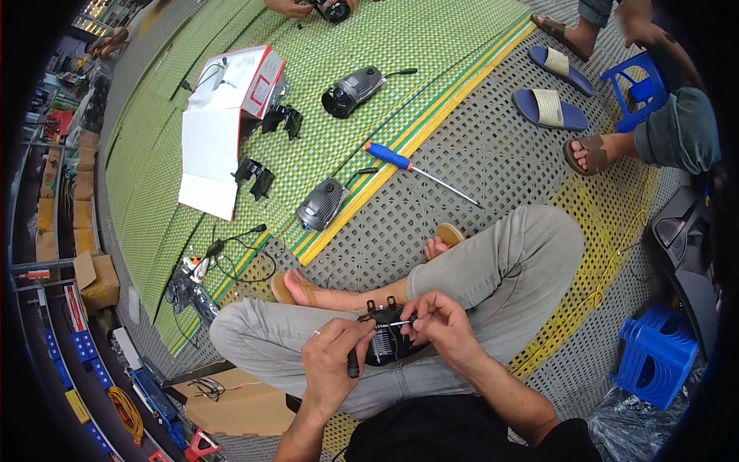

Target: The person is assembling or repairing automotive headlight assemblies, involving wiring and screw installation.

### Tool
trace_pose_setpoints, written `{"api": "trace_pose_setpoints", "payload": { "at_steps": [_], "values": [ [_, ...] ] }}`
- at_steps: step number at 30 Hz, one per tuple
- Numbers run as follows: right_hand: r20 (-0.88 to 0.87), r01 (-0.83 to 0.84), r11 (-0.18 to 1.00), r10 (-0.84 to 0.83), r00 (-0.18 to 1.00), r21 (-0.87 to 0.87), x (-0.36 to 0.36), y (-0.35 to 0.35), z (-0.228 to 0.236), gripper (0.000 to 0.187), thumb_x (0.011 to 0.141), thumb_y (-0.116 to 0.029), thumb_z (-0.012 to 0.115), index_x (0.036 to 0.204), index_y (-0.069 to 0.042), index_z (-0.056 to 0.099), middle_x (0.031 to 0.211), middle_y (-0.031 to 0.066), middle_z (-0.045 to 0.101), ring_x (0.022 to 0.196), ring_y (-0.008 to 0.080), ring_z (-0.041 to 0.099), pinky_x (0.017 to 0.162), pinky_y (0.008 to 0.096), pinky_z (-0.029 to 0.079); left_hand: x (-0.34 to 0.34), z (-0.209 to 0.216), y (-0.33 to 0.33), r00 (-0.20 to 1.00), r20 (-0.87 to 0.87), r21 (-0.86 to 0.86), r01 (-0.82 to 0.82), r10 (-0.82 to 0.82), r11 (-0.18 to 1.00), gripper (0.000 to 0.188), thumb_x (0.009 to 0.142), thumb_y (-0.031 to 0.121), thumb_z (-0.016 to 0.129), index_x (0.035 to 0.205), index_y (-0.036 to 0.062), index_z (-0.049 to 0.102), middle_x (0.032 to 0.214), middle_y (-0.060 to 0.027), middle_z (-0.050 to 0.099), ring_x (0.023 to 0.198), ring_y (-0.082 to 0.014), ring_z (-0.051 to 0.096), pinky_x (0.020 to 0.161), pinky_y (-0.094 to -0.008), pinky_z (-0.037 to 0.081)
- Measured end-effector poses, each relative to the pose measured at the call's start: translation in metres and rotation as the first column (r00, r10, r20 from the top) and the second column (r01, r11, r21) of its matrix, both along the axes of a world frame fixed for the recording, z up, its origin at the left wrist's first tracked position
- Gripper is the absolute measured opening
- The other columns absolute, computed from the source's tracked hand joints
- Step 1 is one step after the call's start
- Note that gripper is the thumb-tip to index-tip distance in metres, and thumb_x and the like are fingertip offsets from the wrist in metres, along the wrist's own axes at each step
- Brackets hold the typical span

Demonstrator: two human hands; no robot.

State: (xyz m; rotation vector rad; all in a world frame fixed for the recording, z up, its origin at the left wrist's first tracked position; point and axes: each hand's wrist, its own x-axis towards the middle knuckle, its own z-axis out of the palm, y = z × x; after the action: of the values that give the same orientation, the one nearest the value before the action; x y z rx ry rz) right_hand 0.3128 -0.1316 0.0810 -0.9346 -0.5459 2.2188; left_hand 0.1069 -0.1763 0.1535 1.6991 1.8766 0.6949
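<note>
The step in hand looks like close work on a small part. The left hand has its grip curled round a black stub. The right hand's grip is pinched on a thin silver rod. A black ribbed case sits in the lap, near both hands. The next move seems to call for steady, gentle fingers.

I saw the small device at the lap between the left hand and the right hand, with the screwdriver ahead, across the edge of the mat. On the mat, left of the near housing and far housing, I had two brackets beside the opened box. Slippers lay right of the screwdriver.
</note>
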Motion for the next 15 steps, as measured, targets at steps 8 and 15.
{"api": "trace_pose_setpoints", "payload": {
  "at_steps": [8, 15],
  "values": [
    [0.251, -0.100, 0.989, 0.069, 0.966, 0.110, -0.004, 0.001, 0.020, 0.020, 0.099, 0.001, 0.060, 0.119, 0.000, 0.058, 0.120, 0.0106, 0.066, 0.101, 0.0135, 0.067, 0.083, 0.0254, 0.056, -0.007, -0.004, 0.004, 0.996, 0.085, 0.007, 0.004, -0.005, 1.000, 0.023, 0.080, -0.001, 0.082, 0.103, 0.0057, 0.078, 0.088, -0.0091, 0.071, 0.077, -0.0252, 0.072, 0.067, -0.0348, 0.056],
    [0.524, -0.312, 0.869, 0.073, 0.849, 0.384, 0.002, 0.006, 0.023, 0.022, 0.096, 0.005, 0.064, 0.116, 0.001, 0.071, 0.123, 0.0117, 0.067, 0.094, 0.0134, 0.071, 0.076, 0.0243, 0.059, -0.007, 0.000, 0.003, 0.995, 0.079, -0.013, -0.056, 0.057, 0.998, 0.019, 0.084, -0.004, 0.078, 0.103, -0.0014, 0.077, 0.091, -0.0133, 0.075, 0.081, -0.0230, 0.075, 0.073, -0.0305, 0.058]
  ]
}}
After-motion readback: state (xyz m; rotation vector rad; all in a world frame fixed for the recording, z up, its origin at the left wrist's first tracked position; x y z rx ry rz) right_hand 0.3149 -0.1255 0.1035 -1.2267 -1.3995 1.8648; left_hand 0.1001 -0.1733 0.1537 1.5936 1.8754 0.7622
